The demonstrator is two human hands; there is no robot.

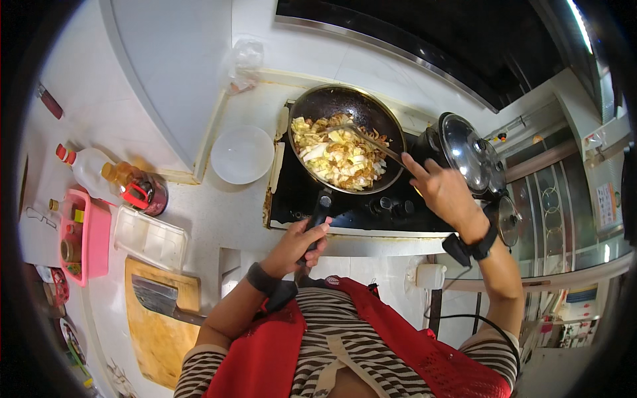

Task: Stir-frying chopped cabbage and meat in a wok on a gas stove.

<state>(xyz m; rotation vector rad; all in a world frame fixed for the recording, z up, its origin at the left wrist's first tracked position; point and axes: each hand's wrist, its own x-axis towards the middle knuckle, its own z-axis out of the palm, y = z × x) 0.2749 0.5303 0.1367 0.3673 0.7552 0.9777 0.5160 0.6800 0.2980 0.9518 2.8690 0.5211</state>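
Observation:
A dark wok (343, 97) sits tilted on the black stove (293, 199). Chopped pale cabbage (318, 154) fills much of it, mixed with browned pieces that look like meat. My left hand (298, 246) is wrapped around the wok's black handle (321, 211). In my right hand (440, 191), slightly blurred, is the handle of a metal spatula (378, 145). The spatula's blade lies among the food near the wok's middle, partly covered by it.
Left of the stove stands a translucent white bowl (242, 154). A cleaver (157, 297) lies on a wooden cutting board (164, 343). Oil bottles (94, 171), a pink basket (94, 244) and a plastic tray (152, 239) stand further left. Glass-lidded pots (465, 149) are to the right.

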